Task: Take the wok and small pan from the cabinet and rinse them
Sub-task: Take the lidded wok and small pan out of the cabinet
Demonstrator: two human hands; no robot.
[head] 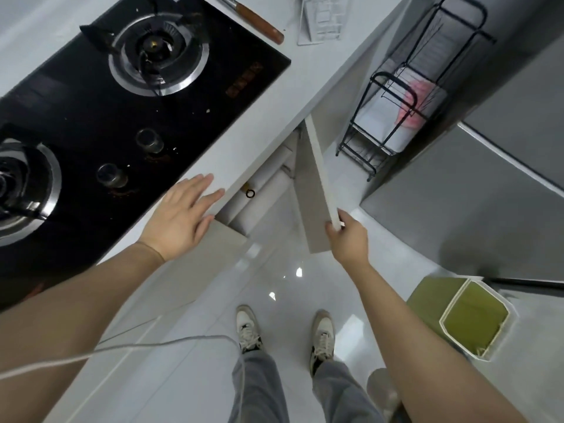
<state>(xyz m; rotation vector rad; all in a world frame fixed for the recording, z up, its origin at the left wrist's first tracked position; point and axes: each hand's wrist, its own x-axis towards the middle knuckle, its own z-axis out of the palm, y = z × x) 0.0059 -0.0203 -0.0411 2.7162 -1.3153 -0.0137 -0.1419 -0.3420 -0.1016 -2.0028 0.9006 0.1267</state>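
Observation:
A beige cabinet door (314, 190) under the counter stands swung out. My right hand (348, 236) grips its outer top corner. My left hand (183, 215) lies flat with fingers spread on the white counter edge (244, 166), just above the open cabinet. Inside the cabinet (265, 190) I see pale shelves and a small dark ring with a brass piece (249, 193). Neither the wok nor the small pan is visible.
A black two-burner gas hob (128, 96) fills the counter to the left. A wooden-handled utensil (259, 22) lies beyond it. A black wire rack (396, 111) stands on the floor to the right, a green-lined bin (470, 322) nearer me. A white cable (122, 349) crosses below.

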